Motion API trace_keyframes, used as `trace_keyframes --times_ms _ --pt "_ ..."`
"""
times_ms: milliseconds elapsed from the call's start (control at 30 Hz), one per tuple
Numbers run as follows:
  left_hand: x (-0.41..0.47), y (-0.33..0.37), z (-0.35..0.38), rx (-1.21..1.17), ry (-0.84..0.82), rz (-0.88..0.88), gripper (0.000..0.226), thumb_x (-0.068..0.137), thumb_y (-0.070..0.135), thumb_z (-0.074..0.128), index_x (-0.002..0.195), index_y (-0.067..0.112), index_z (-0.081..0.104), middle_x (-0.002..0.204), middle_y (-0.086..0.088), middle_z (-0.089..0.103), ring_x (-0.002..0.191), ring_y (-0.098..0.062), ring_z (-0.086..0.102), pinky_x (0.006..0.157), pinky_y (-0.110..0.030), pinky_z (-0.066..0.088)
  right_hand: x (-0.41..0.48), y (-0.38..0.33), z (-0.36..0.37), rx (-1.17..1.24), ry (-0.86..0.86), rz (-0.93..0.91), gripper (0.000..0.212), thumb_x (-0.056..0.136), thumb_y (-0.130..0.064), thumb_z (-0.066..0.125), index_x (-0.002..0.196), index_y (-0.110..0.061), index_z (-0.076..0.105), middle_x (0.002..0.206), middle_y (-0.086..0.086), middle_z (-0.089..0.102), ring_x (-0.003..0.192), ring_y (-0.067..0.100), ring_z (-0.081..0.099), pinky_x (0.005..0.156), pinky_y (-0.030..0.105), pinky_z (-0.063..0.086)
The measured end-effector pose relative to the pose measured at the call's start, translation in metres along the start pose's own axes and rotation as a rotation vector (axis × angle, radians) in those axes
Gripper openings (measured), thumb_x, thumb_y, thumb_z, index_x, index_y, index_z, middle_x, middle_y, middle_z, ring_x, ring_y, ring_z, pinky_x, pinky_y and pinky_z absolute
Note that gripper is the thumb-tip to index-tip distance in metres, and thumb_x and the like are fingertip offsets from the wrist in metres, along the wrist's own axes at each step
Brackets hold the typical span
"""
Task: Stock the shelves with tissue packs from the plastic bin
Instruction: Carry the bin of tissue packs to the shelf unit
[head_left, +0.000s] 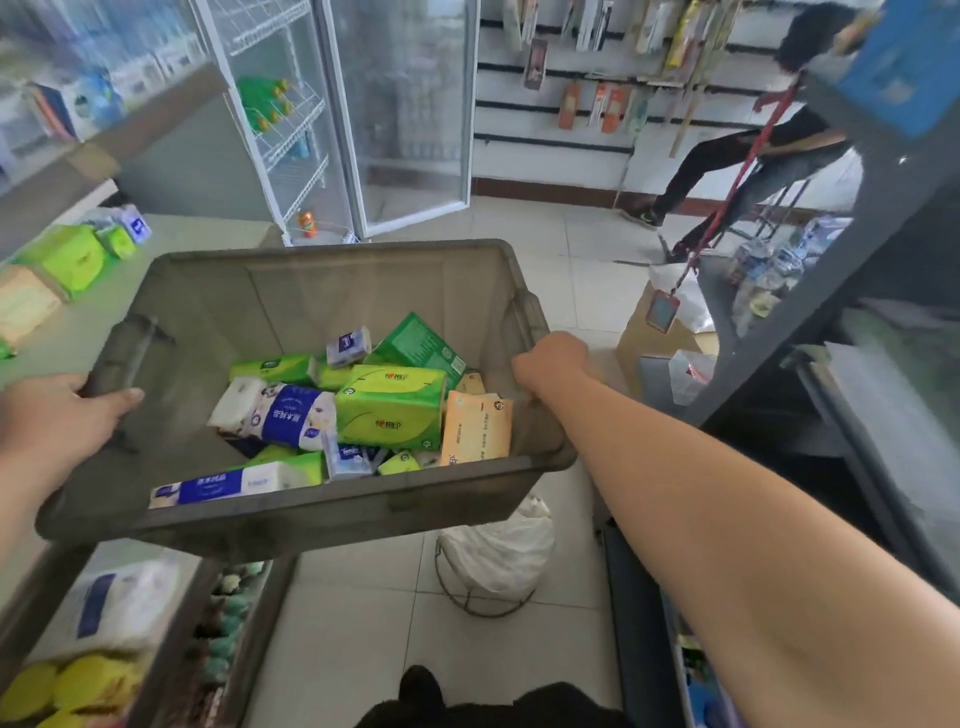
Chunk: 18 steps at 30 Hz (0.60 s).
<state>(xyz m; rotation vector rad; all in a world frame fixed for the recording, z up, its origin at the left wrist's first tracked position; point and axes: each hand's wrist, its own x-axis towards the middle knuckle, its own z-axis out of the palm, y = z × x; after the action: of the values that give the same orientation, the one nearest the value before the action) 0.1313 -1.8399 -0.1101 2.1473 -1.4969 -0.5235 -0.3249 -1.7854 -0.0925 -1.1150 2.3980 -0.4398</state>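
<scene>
Carrying step: the left hand (62, 415) and right hand (550, 364) each clamp a side of the bin (311, 291), held above the floor, packs (389, 405) heaped inside. Next, likely: set it by the left shelf (171, 234), freeing a hand.

A: What colour is the plastic bin (332, 291)?
B: Smoky grey, half see-through.
A: And inside?
B: The middle tissue pack (390, 408) is lime green with a darker leaf pattern and a small red logo. Left of it, a white pack (283, 410) with a deep blue band. To the right, an orange pack (475, 426), pale, with dark lettering.
A: Anything darker?
B: A dark green box (421, 345) at the back; beside it a small pack (349, 345), white and violet.
A: The floor (587, 291)?
B: Off-white tiles, thin grey joints. The lanyard (737, 176) is red.
</scene>
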Motion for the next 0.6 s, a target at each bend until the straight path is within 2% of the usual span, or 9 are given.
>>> trace_keyframes --times_ms 100,233,333,433,533,600 --pt "0.026 0.013 0.004 -0.009 -0.014 -0.037 0.035 0.081 0.041 0.069 0.094 0.008 0.069 0.089 -0.02 0.069 0.086 -0.042 0.066 0.079 -0.049 0.053 0.031 -0.021 0.001 0.005 -0.009 0.0 0.023 0.076 -0.023 0.055 0.097 -0.013 0.057 0.103 0.005 0.063 0.094 0.029 0.064 0.084 0.038 0.054" --pt "0.055 0.029 0.014 0.01 -0.003 -0.062 0.035 0.081 0.043 0.066 0.094 0.01 0.068 0.088 -0.019 0.069 0.085 -0.042 0.066 0.077 -0.049 0.053 0.075 -0.041 0.003 -0.037 -0.041 -0.013 0.03 0.08 -0.024 0.054 0.107 -0.013 0.059 0.105 0.005 0.059 0.091 0.028 0.061 0.076 0.033 0.048" --pt "0.071 0.029 0.031 0.016 -0.005 -0.129 0.035 0.079 0.047 0.066 0.093 0.014 0.068 0.085 -0.015 0.069 0.083 -0.04 0.066 0.076 -0.048 0.054 0.114 -0.052 0.01 -0.062 -0.073 -0.061 0.028 0.082 -0.026 0.054 0.105 -0.012 0.058 0.093 0.002 0.055 0.082 0.027 0.056 0.071 0.032 0.044" --pt "0.087 0.006 0.055 -0.066 0.038 -0.225 0.047 0.07 0.055 0.065 0.095 0.016 0.067 0.088 -0.015 0.07 0.085 -0.041 0.066 0.081 -0.053 0.053 0.156 -0.064 0.019 -0.101 -0.08 -0.113 0.034 0.081 -0.028 0.055 0.11 -0.01 0.057 0.095 0.003 0.056 0.079 0.026 0.055 0.069 0.032 0.044" --pt "0.092 -0.054 0.09 -0.116 0.064 -0.334 0.053 0.069 0.061 0.065 0.098 0.016 0.066 0.09 -0.016 0.07 0.085 -0.04 0.066 0.082 -0.055 0.053 0.194 -0.083 0.027 -0.113 -0.112 -0.18 0.032 0.081 -0.03 0.058 0.107 -0.011 0.058 0.083 0.0 0.054 0.064 0.019 0.052 0.055 0.026 0.037" --pt "0.061 -0.044 0.1 -0.148 0.101 -0.429 0.063 0.069 0.069 0.064 0.101 0.016 0.064 0.09 -0.015 0.07 0.082 -0.039 0.066 0.081 -0.052 0.054 0.212 -0.097 0.033 -0.123 -0.132 -0.214 0.032 0.081 -0.034 0.059 0.105 -0.014 0.057 0.078 -0.001 0.051 0.059 0.016 0.046 0.048 0.024 0.029"
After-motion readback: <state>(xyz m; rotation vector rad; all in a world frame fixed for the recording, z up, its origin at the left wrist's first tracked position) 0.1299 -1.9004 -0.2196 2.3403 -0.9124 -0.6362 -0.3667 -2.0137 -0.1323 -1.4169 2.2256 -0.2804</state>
